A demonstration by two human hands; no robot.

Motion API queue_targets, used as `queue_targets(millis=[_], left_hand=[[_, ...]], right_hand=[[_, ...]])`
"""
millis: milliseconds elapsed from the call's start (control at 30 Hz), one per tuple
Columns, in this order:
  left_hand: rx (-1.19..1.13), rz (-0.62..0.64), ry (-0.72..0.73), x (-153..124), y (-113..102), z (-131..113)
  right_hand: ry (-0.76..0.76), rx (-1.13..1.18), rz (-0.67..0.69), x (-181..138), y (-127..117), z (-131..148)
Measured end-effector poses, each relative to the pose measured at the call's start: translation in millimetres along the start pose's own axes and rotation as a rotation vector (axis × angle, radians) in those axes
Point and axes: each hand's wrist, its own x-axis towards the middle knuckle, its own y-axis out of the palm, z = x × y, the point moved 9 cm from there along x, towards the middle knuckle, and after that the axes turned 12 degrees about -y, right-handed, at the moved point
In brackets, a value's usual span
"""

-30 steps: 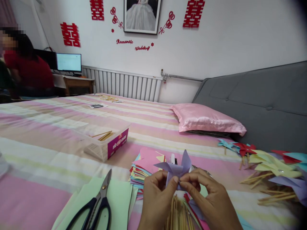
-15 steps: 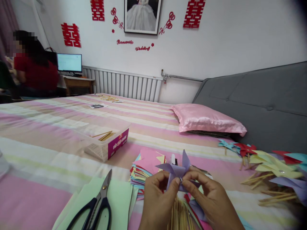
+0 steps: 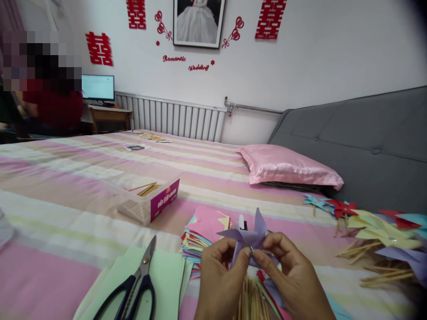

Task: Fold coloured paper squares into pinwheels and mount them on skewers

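**Pinching a purple pinwheel at its centre**

Low in the middle of the frame, the left hand and right hand both close thumb and fingers on the pinwheel, held above a bundle of sticks. The folded tips could likely spring loose if either pinch slackens. Squeezing too hard might crease or tear the thin paper.

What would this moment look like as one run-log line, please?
left hand: grips purple pinwheel | right hand: pinches its centre | under hands: bundle of wooden sticks | left of hands: scissors on green paper
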Motion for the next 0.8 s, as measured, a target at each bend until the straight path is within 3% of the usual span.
queue_targets(millis=[100, 233, 367, 800], left_hand=[[0.024, -0.015, 0.008, -1, -1, 0], [0.024, 0.009, 0.017, -1, 1, -2], [0.049, 0.008, 0.023, 0, 2, -3], [0.098, -0.024, 0.063, -3, 0, -1]], right_hand=[[0.06, 0.134, -0.021, -1, 4, -4], [0.098, 0.267, 0.047, -1, 13, -4], [0.118, 0.244, 0.11, -3, 16, -6], [0.097, 0.265, 0.062, -2, 14, -4]])
